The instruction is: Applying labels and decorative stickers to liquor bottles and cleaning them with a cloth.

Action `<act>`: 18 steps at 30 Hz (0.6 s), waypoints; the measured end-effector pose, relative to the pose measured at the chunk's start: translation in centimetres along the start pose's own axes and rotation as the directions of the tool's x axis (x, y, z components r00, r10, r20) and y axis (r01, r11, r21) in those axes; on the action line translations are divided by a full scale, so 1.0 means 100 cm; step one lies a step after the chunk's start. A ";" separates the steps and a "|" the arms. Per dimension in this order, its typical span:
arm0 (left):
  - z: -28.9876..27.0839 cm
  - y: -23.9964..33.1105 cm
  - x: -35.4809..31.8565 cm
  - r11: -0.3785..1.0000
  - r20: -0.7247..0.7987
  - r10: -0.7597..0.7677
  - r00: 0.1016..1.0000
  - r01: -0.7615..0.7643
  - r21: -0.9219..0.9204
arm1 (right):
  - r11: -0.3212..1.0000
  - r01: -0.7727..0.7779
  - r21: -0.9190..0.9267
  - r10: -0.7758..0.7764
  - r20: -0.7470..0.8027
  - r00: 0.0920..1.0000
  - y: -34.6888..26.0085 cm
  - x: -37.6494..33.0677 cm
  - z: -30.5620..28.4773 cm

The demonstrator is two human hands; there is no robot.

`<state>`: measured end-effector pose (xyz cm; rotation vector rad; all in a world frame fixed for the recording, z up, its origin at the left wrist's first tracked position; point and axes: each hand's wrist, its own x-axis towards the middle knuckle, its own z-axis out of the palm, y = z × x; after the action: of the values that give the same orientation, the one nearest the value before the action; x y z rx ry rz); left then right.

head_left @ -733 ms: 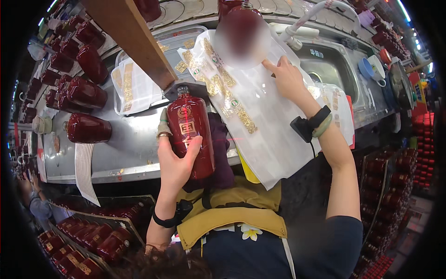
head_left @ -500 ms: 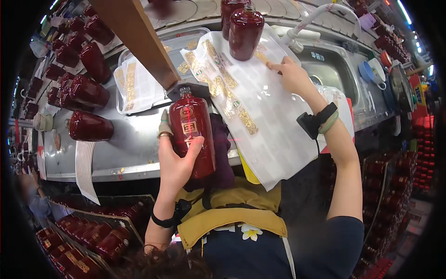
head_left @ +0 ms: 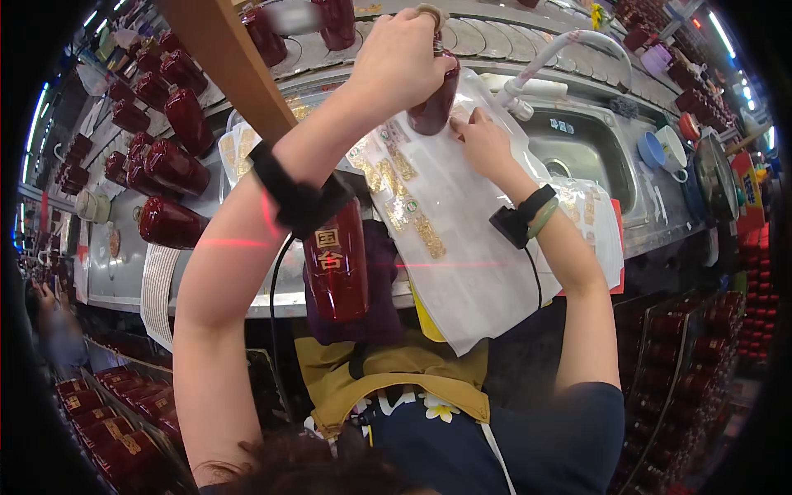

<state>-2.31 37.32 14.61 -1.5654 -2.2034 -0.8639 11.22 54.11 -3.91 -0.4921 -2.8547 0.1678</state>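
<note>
My left hand (head_left: 404, 66) reaches across to the back, its fingers wrapped round the upper part of a dark red glass bottle (head_left: 433, 107). That bottle stands on a white translucent sheet (head_left: 470, 272) bearing strips of gold decals (head_left: 404, 206). Close beside the bottle's base, my right hand (head_left: 491, 153) is at the sheet with its fingers bent together; whatever lies between the fingertips is too small to make out. Another dark red bottle (head_left: 338, 276), with gold characters on its front, rests on a dark purple cloth (head_left: 384, 280) before me. My left wrist strap hides its neck.
A wooden post (head_left: 223, 58) slants down at left. Several red bottles (head_left: 177, 165) stand on the left counter. At right are a metal sink (head_left: 577, 136), its white curved faucet (head_left: 561, 49) and a blue cup (head_left: 650, 148). A slatted conveyor (head_left: 495, 41) runs behind.
My left hand has left the decorated bottle in front and reached over to the bottle at the back. My right hand has shifted slightly left and its pointing finger has bent in.
</note>
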 end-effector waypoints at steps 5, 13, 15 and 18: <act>0.063 -0.021 0.020 0.994 0.052 -0.080 0.995 0.084 -0.070 | 0.999 0.016 -0.030 -0.017 -0.037 0.999 0.006 -0.006 0.004; 0.071 -0.045 0.028 0.998 -0.001 0.059 0.998 -0.059 0.006 | 0.991 0.047 -0.122 -0.049 -0.016 0.999 0.019 -0.011 0.002; 0.065 -0.042 0.026 0.998 -0.019 0.068 0.997 -0.068 0.011 | 0.989 0.048 -0.141 -0.052 -0.026 0.998 0.025 -0.013 -0.001; 0.058 -0.039 0.025 0.997 -0.040 0.073 0.997 -0.072 0.025 | 0.996 0.054 -0.074 -0.053 0.021 0.998 0.038 -0.018 -0.007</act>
<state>-6.27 41.96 10.33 -1.5920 -2.1078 -0.8384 14.26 57.10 -4.22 -0.4300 -2.8978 0.0574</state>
